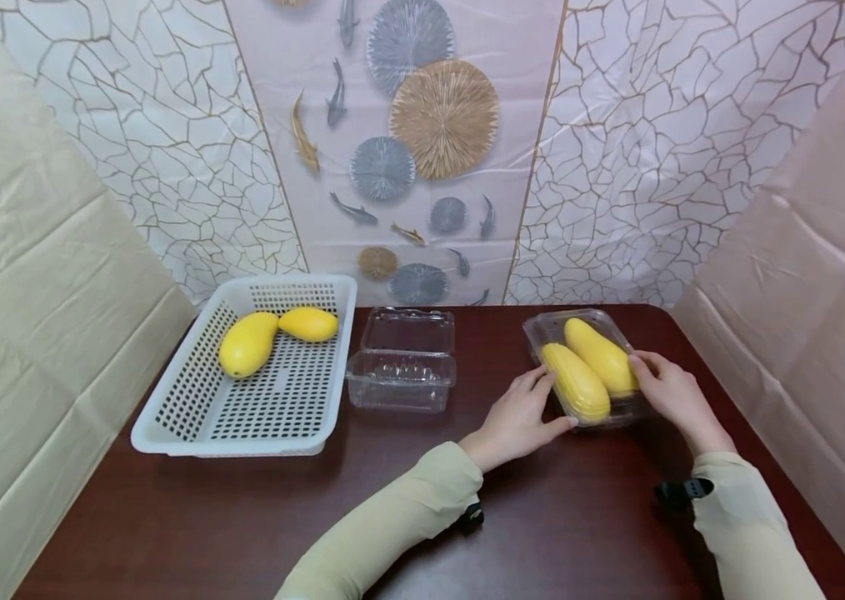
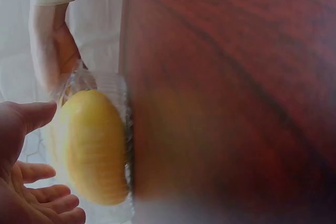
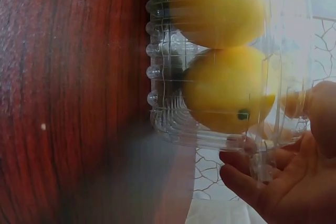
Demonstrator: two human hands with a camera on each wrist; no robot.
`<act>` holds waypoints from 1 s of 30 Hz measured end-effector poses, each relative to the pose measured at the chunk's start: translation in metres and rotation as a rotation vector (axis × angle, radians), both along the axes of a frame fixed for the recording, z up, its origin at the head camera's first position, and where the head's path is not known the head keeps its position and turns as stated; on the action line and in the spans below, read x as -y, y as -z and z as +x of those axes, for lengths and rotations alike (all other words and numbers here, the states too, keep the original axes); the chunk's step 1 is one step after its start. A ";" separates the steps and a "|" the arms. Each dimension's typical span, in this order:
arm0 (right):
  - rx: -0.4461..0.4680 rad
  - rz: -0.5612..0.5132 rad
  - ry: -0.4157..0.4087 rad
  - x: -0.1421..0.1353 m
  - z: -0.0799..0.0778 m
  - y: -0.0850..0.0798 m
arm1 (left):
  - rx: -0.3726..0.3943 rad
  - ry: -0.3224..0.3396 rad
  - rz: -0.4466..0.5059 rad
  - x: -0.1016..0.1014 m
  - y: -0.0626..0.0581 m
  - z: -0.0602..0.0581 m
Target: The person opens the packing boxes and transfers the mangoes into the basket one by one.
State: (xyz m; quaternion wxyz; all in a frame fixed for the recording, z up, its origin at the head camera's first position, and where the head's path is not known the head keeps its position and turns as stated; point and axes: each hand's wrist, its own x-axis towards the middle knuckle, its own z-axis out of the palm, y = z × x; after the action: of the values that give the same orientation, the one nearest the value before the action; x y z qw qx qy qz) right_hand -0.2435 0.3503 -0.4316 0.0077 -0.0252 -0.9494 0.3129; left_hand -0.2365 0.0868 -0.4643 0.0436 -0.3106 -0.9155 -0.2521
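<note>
Two yellow fruits (image 1: 576, 387) in a clear box (image 1: 540, 327).
Left hand (image 1: 516, 419) spreads beside it; right hand (image 1: 681, 402) pinches its edge.

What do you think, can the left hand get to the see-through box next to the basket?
Probably yes. The see-through box sits to the left of the left hand, with only bare table between them, so nothing seems to block it. It would just leave the filled box.

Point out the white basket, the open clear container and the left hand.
White basket (image 1: 235, 448): head view, front rim.
Open clear container (image 1: 402, 393): head view, front wall.
Left hand (image 1: 516, 420): head view, back of the hand.
</note>
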 end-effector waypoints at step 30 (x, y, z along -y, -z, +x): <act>0.106 -0.136 0.012 0.005 0.022 -0.004 | 0.120 0.047 0.080 0.012 0.006 -0.009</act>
State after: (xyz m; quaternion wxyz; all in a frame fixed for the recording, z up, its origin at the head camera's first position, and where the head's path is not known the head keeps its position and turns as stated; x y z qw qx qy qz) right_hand -0.2211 0.3457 -0.4278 -0.0423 -0.0477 -0.9249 0.3748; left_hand -0.2460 0.0751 -0.4706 -0.0051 -0.3146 -0.8980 -0.3075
